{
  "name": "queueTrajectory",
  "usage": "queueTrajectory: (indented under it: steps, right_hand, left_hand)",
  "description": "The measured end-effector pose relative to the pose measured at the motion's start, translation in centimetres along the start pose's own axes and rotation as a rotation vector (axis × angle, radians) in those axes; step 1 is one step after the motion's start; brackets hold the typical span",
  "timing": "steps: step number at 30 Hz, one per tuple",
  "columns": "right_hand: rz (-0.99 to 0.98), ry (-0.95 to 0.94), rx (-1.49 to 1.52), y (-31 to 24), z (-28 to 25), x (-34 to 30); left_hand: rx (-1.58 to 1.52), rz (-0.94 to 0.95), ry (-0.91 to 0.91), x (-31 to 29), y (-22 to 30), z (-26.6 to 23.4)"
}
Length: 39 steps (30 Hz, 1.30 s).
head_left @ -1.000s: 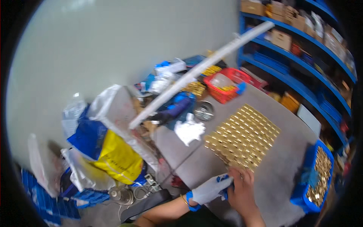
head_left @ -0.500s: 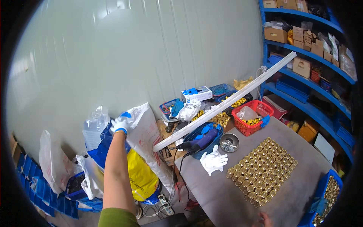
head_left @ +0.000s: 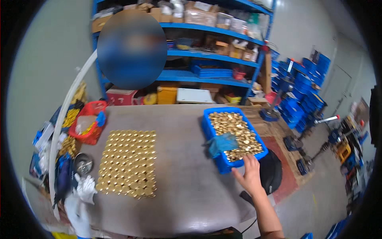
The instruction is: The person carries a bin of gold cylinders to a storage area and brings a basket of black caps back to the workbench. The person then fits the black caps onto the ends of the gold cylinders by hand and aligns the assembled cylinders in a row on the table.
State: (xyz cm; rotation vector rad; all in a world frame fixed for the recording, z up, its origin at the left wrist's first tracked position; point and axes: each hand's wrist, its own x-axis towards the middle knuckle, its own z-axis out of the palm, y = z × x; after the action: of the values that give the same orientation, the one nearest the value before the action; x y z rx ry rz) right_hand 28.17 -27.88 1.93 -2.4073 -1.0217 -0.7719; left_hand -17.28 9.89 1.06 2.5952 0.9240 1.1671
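Observation:
My bare right hand [head_left: 250, 175] is at the near edge of a blue bin [head_left: 218, 162] full of small brass-coloured parts [head_left: 238, 133]. Its thumb and fingers are spread, with nothing seen between them. A crumpled blue glove [head_left: 222, 144] hangs over the bin's left rim. At the lower left, my left hand [head_left: 77, 215], in a white glove, is smeared by motion; its fingers cannot be made out. Just beyond it lies a loose white glove [head_left: 85, 188]. Rows of round brass-coloured pieces [head_left: 128, 163] stand on the grey table [head_left: 179, 159] between my hands.
A red basket [head_left: 89, 135] and a metal bowl [head_left: 83, 163] sit on the table's left side, beside a slanting white bar [head_left: 65, 115]. A black seat [head_left: 274, 175] is right of the bin. Blue shelves [head_left: 207, 79] stand behind; drill presses [head_left: 270, 115] are at the right.
The view has swung right, from the wall and sacks to the table and shelves. My left hand has left the sacks for the table's left edge. My right hand has come up beside the bin.

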Motion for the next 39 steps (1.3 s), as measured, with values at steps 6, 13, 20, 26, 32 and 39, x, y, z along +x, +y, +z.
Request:
queueTrajectory:
  steps: [6,13,20,26,32,39]
  right_hand:
    - [0.202,-0.07,-0.009,7.9,-2.1,-3.2]
    - [0.59,0.073,0.109,11.2,-6.6,-15.1]
    - [0.678,0.223,0.349,12.3,-2.2,-23.9]
    - [0.72,0.198,0.442,12.4,-2.0,-24.2]
    - [0.668,0.166,0.37,11.8,-2.7,-23.7]
    - [0.694,0.13,0.375,11.7,-2.9,-23.6]
  left_hand:
    - [-0.223,0.148,-0.299,-0.3,16.0,7.1]
    - [-0.277,0.258,-0.348,-6.3,20.4,12.9]
    - [-0.003,0.146,-0.281,-10.7,19.1,16.3]
    - [-0.027,0.184,-0.276,-11.0,19.2,16.1]
    - [-0.017,0.196,-0.276,-11.0,19.6,16.2]
    - [-0.037,0.172,-0.348,-11.0,19.1,16.5]
